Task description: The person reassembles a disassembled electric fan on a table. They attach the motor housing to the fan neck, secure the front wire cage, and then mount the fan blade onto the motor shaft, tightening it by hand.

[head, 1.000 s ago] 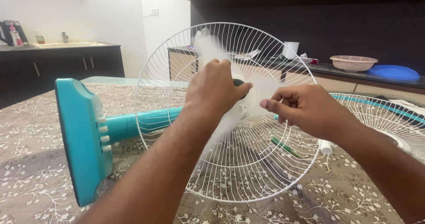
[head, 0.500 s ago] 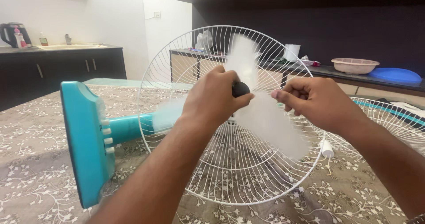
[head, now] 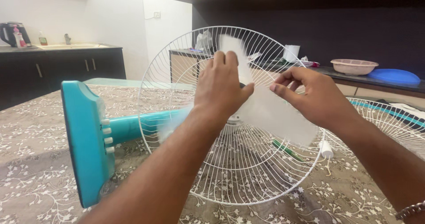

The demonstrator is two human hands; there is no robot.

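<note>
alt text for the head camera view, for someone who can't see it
Two bare hands work at the hub of a teal table fan lying on its side on a floral tablecloth: the left hand covers the hub, the right hand hovers beside it. Translucent blades blur before the white rear grille.

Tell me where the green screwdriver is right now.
In the head view, the green screwdriver lies on the patterned tablecloth, seen through the white fan guard, below the right hand and left of the white plug.
</note>
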